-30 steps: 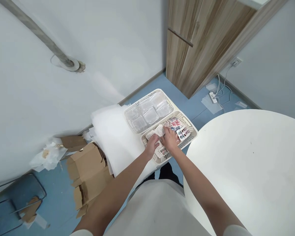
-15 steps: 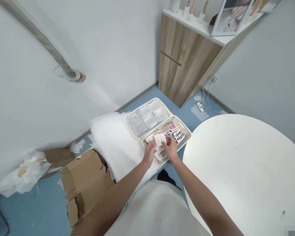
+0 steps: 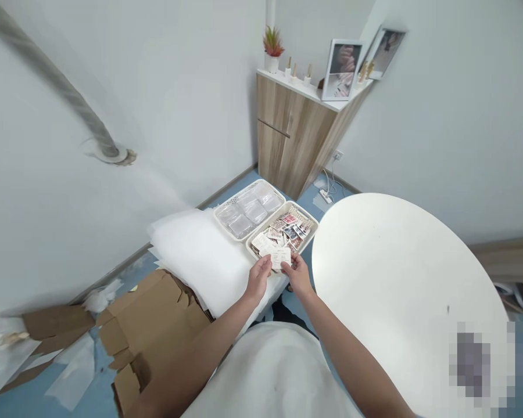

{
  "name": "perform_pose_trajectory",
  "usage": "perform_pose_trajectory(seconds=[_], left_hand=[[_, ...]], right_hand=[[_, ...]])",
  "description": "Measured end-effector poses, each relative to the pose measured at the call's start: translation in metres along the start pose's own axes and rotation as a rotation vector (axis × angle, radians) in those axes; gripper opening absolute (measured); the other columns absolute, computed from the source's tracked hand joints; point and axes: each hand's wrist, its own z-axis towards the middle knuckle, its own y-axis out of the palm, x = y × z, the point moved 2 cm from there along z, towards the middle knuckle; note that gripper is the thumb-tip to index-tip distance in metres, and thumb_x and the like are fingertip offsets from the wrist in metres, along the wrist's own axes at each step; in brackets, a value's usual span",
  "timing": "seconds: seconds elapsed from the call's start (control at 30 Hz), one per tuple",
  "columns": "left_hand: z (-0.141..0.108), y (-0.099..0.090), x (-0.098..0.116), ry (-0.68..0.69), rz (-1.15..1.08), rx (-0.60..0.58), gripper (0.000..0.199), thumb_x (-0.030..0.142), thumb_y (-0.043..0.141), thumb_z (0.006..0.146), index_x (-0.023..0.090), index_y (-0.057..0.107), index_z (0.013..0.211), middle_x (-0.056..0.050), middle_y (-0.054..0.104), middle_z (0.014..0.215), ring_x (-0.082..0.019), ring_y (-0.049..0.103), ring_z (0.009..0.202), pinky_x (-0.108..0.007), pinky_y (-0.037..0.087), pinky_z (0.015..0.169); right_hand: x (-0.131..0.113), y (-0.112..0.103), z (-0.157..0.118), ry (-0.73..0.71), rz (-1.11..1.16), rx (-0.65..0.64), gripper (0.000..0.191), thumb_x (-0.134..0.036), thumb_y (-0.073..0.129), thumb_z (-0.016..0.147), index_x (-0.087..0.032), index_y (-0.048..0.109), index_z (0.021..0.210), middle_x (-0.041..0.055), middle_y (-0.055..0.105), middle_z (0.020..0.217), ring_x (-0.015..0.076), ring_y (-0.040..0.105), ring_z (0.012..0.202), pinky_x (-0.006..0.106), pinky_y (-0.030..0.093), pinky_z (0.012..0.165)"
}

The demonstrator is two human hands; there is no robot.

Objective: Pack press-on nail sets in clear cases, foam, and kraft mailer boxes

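Note:
My right hand [image 3: 298, 276] pinches the right side of a small white card [image 3: 280, 258] with lines of print on it. At the card's left edge are the closed fingers of my left hand [image 3: 258, 278], holding it too. The card is tilted toward me, over the near edge of a cream plastic basket [image 3: 314, 227]. Inside that basket lie several picture cards [image 3: 291, 231] in red, dark and pale colours, heaped loosely with white printed ones. Beside it on the left stands a second cream basket [image 3: 218, 218] with clear plastic packets [image 3: 241, 224].
White sheets [image 3: 196, 249] are stacked left of the baskets, near flattened cardboard [image 3: 157, 319]. A round white table [image 3: 387, 278] stands at my right. A wooden cabinet [image 3: 283, 139] with picture frames is behind. A power strip [image 3: 326, 196] lies on the floor.
The card has come toward me, from above the basket's contents to its near edge, and both hands have moved with it. My view has tilted up, showing more of the cabinet top.

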Motion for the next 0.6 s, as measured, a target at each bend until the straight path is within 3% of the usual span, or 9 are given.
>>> perform_pose_trajectory(seconds=[0.13, 0.23, 0.37, 0.6], left_hand=[[-0.014, 0.012, 0.001, 0.124, 0.193, 0.031, 0.040, 0.038, 0.058, 0.070, 0.018, 0.057, 0.105, -0.011, 0.054, 0.115, -0.021, 0.052, 0.101, -0.032, 0.044, 0.081], [-0.027, 0.038, 0.004, 0.139, 0.195, -0.171, 0.039, 0.036, 0.061, 0.069, 0.018, 0.058, 0.104, -0.010, 0.058, 0.109, -0.020, 0.055, 0.096, -0.031, 0.045, 0.079], [-0.044, 0.075, 0.004, 0.045, 0.014, -0.432, 0.041, 0.040, 0.058, 0.071, 0.016, 0.057, 0.105, -0.009, 0.063, 0.100, -0.019, 0.059, 0.089, -0.032, 0.046, 0.079], [-0.052, 0.121, -0.019, -0.008, 0.071, -0.446, 0.034, 0.046, 0.057, 0.070, 0.014, 0.060, 0.082, -0.003, 0.063, 0.072, -0.013, 0.057, 0.063, -0.024, 0.045, 0.057]], right_hand=[[-0.006, -0.016, -0.029, -0.076, -0.061, 0.153, 0.028, -0.033, 0.054, 0.070, -0.018, 0.049, 0.093, 0.0064, 0.061, 0.092, 0.0156, 0.059, 0.073, 0.030, 0.049, 0.065], [-0.014, -0.033, -0.053, -0.156, -0.194, 0.261, 0.022, -0.032, 0.050, 0.074, -0.019, 0.051, 0.092, 0.0046, 0.060, 0.087, 0.0149, 0.056, 0.071, 0.029, 0.048, 0.064], [-0.020, -0.053, -0.081, -0.310, -0.359, 0.348, 0.019, -0.029, 0.047, 0.077, -0.019, 0.053, 0.093, 0.0052, 0.056, 0.087, 0.0153, 0.053, 0.075, 0.029, 0.046, 0.066], [-0.013, -0.102, -0.120, -0.498, -0.573, 0.355, 0.039, -0.021, 0.052, 0.073, -0.023, 0.051, 0.112, 0.0084, 0.051, 0.100, 0.0205, 0.049, 0.094, 0.037, 0.043, 0.081]])
